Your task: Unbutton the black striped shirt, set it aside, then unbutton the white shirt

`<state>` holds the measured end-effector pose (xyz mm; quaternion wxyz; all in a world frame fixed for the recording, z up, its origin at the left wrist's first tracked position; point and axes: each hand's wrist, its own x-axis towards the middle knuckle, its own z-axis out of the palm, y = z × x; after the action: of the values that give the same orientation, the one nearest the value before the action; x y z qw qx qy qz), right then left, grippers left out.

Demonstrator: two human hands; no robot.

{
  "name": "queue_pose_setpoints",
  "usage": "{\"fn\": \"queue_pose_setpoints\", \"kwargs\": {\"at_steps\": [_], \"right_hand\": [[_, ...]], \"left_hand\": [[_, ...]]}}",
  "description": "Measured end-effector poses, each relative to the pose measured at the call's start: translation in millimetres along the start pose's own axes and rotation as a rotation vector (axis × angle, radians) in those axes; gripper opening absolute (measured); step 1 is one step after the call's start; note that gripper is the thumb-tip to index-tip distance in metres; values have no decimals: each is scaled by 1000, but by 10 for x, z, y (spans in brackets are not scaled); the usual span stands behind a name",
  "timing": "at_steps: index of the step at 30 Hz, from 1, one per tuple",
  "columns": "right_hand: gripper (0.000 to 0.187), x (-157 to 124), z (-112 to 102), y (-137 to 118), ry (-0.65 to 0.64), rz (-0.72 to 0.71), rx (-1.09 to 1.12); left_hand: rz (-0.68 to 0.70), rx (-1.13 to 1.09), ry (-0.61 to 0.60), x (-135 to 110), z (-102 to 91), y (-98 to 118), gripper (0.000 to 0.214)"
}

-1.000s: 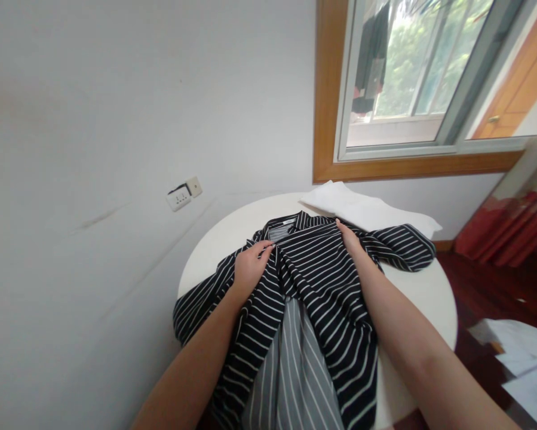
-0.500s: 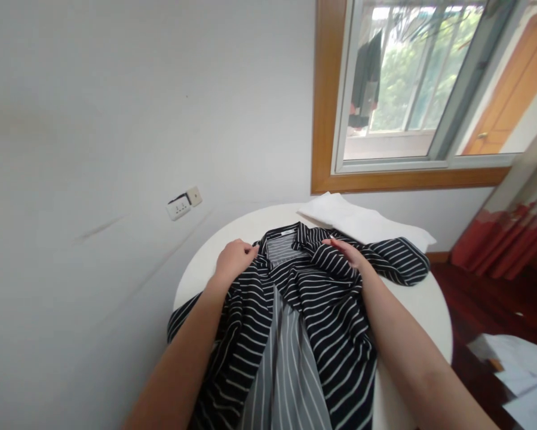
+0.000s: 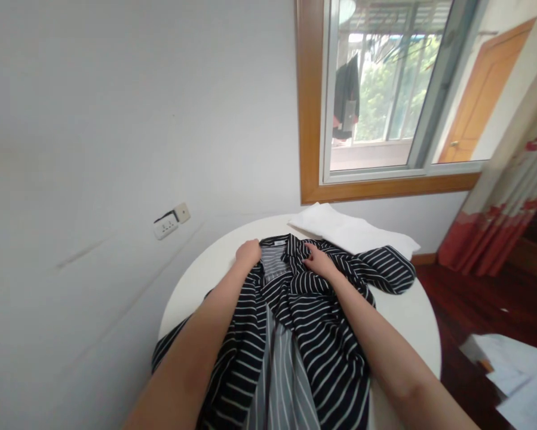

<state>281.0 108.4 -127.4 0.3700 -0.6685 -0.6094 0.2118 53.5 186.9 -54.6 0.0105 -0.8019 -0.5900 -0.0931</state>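
Note:
A black shirt with white stripes [image 3: 322,325] lies spread front-up, its front parted so that the grey striped inside of the back shows. The collar, with a small white label, points away from me. My left hand [image 3: 249,254] is closed at the left side of the collar, fingertips mostly hidden by the hand itself. On the collar's right side my right hand [image 3: 321,263] pinches the cloth between thumb and fingers. The right sleeve stretches out to the right; my left forearm partly covers the left sleeve.
Under the shirt is a round white table [image 3: 192,278] against the wall. A folded white cloth [image 3: 344,228] lies at its back edge, below the window. White papers [image 3: 514,367] are stacked at the lower right, and a curtain [image 3: 483,221] hangs at the right.
My right hand has moved left from the shirt's shoulder to the collar, its fingers bending in. My left hand has shifted closer to the collar. The view has turned slightly right.

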Motion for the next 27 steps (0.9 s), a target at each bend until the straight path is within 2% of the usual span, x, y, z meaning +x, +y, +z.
{"fn": "queue_pose_setpoints", "kwargs": {"at_steps": [2, 3, 6, 8, 10, 12, 14, 16, 18, 20, 22, 24, 27], "right_hand": [[81, -27, -10, -155, 81, -49, -137], [90, -37, -40, -245, 116, -75, -161], [111, -30, -233, -567, 192, -205, -115], [118, -1, -418, -828, 219, -329, -23], [118, 17, -599, -1117, 216, -500, 118], [110, 1, -737, -1407, 155, -638, 315], [90, -49, -824, -1658, 56, -659, 478], [63, -111, -888, -1837, -16, -584, 583], [40, -155, -966, -1944, 0, -510, 688], [31, -165, -1076, -2017, 78, -507, 813], [30, -143, -1205, -2107, 144, -559, 915], [33, -97, -1325, -2240, 161, -611, 967], [37, -16, -1460, -2469, 160, -673, 983]], "left_hand": [[38, -85, 89, 30, -297, 5, 30], [74, -212, 162, 32, -475, 8, 29], [224, -694, 272, -51, -1068, 62, 25], [362, -891, 315, -178, -1454, 165, 19], [479, -983, 344, -332, -1782, 317, 17], [564, -1023, 373, -468, -2026, 476, 19], [622, -1039, 410, -555, -2185, 590, 21], [658, -1044, 452, -592, -2270, 618, 26], [654, -1044, 532, -612, -2290, 558, 39], [599, -1040, 657, -650, -2234, 452, 57], [528, -1030, 726, -722, -2084, 368, 71], [495, -1021, 640, -825, -1844, 360, 76], [490, -1004, 333, -1030, -1419, 500, 77]]}}
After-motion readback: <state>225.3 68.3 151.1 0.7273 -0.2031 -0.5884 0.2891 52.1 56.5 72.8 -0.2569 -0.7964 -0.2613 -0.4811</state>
